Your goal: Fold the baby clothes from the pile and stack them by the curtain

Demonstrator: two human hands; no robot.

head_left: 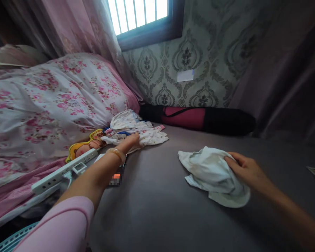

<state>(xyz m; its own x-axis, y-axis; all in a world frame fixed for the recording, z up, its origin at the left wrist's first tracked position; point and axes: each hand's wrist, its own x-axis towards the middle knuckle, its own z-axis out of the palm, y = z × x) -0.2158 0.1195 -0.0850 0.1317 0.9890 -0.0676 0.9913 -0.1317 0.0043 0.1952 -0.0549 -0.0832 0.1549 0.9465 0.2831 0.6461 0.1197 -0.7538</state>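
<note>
My right hand (243,168) pinches the upper right edge of a crumpled white cloth garment (212,175), its folds spread over the grey surface (152,203). My left hand (132,140) reaches into a pile of light, printed clothes (128,120) beside the bedding. Its fingers look curled on a white garment with small prints (153,137) at the front of the pile, though the fingertips are mostly hidden. A blue patch shows among the clothes just behind this hand. A bracelet (115,153) circles the left wrist.
A white power strip (65,171) with a plug lies left of my left forearm, near a yellow cartoon-shaped item (85,145). A dark, partly blurred object (117,176) lies under that arm. Behind stretches a black and dark-pink long bag (189,119); floral bedding (52,94) rises at left.
</note>
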